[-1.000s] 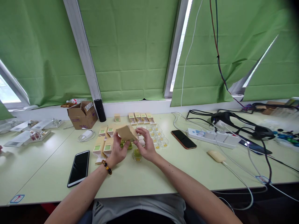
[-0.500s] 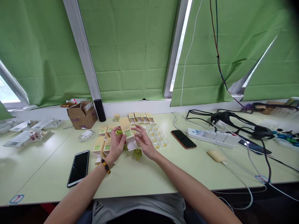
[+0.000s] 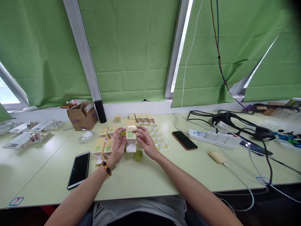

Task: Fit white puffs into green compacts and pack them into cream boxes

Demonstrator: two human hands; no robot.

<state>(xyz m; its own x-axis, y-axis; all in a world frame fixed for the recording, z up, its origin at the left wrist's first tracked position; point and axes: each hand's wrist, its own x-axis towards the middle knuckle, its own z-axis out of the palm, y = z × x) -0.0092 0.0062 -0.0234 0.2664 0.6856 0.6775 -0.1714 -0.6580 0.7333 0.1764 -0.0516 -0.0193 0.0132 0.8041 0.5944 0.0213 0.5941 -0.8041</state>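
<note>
— Head view: where's our carton (image 3: 131, 135)?
— Between our left hand (image 3: 118, 145) and right hand (image 3: 146, 143), above the surface (image 3: 141, 183), each grip pinching one side.
— Which way does it point?
— White flap (image 3: 131, 147) hangs toward us; its long axis runs away from us, somewhat foreshortened.

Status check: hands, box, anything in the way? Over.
Left hand and right hand on small box. White flap hanging down. Possible snags: green-topped container by flap, more boxes beside left hand.

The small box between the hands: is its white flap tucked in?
No, the white flap sticks out below the green window of the small box.
</note>
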